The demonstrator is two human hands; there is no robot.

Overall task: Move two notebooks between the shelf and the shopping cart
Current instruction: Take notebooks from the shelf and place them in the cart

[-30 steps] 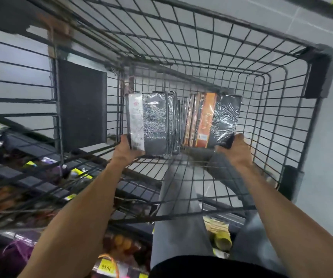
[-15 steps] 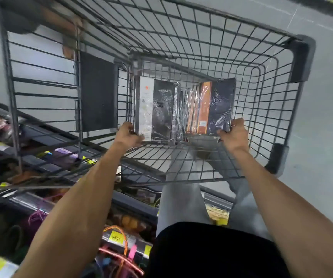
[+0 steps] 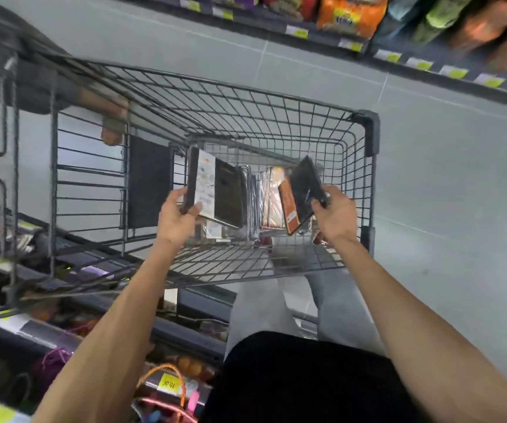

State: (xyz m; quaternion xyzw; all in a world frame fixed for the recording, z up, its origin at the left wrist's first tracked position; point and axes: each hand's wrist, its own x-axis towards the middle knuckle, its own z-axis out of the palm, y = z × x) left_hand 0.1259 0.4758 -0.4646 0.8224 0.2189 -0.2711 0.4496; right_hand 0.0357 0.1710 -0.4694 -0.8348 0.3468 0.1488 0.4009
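My left hand (image 3: 175, 222) and right hand (image 3: 337, 215) each grip a notebook inside the shopping cart (image 3: 371, 135).

My left hand's fingers curl around the lower edge of a black notebook with a white band (image 3: 215, 190), upright at the left end of a row of wrapped notebooks (image 3: 257, 203) standing in the cart. My right hand pinches the black notebook with an orange band (image 3: 299, 196), tilted at the row's right end. A shelf (image 3: 166, 384) with yellow price tags runs beside the cart on my left.

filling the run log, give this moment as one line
left hand: holds white-banded notebook | right hand: holds orange-banded notebook | place: inside cart
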